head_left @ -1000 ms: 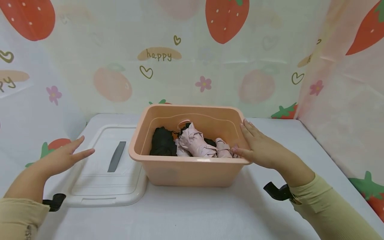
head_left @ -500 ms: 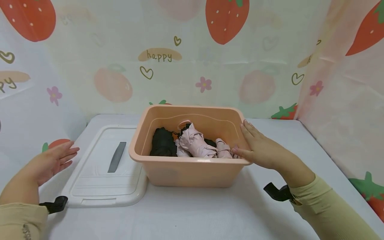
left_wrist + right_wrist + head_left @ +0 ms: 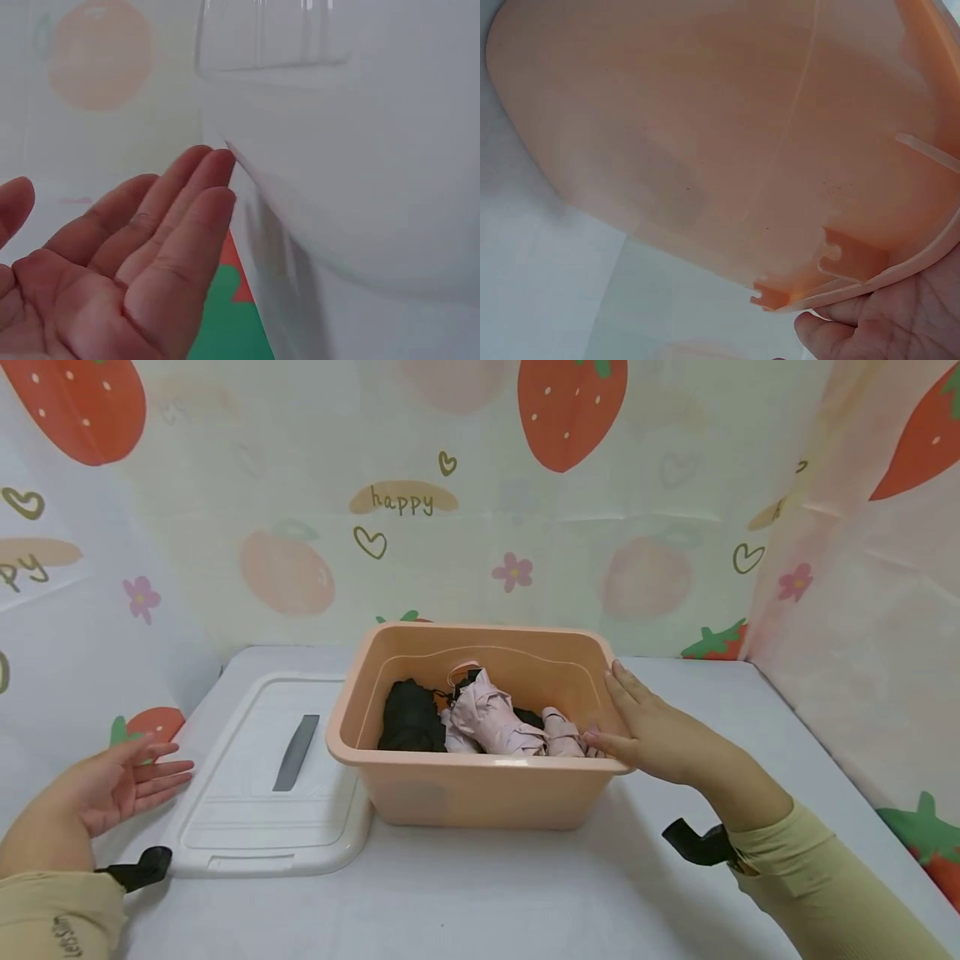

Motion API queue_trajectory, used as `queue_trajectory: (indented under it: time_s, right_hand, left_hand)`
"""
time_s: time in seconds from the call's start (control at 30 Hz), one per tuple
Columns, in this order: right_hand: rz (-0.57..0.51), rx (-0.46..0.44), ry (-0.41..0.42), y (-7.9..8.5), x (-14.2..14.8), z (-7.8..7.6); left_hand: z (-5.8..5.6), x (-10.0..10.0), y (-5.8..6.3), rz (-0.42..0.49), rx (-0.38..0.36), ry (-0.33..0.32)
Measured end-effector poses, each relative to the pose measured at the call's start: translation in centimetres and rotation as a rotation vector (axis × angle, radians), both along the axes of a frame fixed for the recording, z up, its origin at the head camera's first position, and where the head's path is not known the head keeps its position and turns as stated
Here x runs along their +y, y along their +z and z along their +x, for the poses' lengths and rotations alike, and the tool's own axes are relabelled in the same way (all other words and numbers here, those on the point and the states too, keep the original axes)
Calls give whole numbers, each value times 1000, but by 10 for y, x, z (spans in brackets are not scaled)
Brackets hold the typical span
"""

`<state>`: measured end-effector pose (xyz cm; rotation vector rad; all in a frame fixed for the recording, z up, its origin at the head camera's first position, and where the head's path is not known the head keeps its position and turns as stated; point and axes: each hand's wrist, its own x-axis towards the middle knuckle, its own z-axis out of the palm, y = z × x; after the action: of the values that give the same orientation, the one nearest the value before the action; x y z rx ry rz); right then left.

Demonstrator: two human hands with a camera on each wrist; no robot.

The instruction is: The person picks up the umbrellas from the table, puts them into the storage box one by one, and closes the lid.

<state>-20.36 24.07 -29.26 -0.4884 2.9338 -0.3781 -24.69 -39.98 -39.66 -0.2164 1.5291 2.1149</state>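
Observation:
A peach plastic storage bin point(image 3: 480, 795) stands uncovered on the table. Inside lie a black folded bundle point(image 3: 411, 717), a pale pink folded umbrella point(image 3: 491, 720) and a smaller pink roll point(image 3: 561, 735). My right hand point(image 3: 663, 731) rests with straight fingers along the bin's right rim, thumb at the front corner; the right wrist view shows its fingers point(image 3: 900, 319) against the rim. Left of the bin lies a white lid point(image 3: 258, 822) with a grey handle point(image 3: 296, 752). My left hand point(image 3: 112, 789), palm turned up, holds nothing, its fingertips close to the lid's left edge.
A white cloth covers the table point(image 3: 480, 893). Behind it hangs a strawberry-printed backdrop point(image 3: 465, 543), with a matching side panel point(image 3: 877, 635) on the right. The lid's right side reaches up against the bin's left end.
My left hand has drawn back left from above the lid and rolled over until its palm faces up. My right hand stays at the bin's rim; the bin and lid have not moved.

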Motion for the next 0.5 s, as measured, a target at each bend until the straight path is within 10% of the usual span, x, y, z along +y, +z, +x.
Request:
queue_trajectory:
  time_s: [0.5]
  right_hand:
    - [-31,-12,3,1,0,1]
  left_hand:
    - [-2,8,-2,-246,-55,-76]
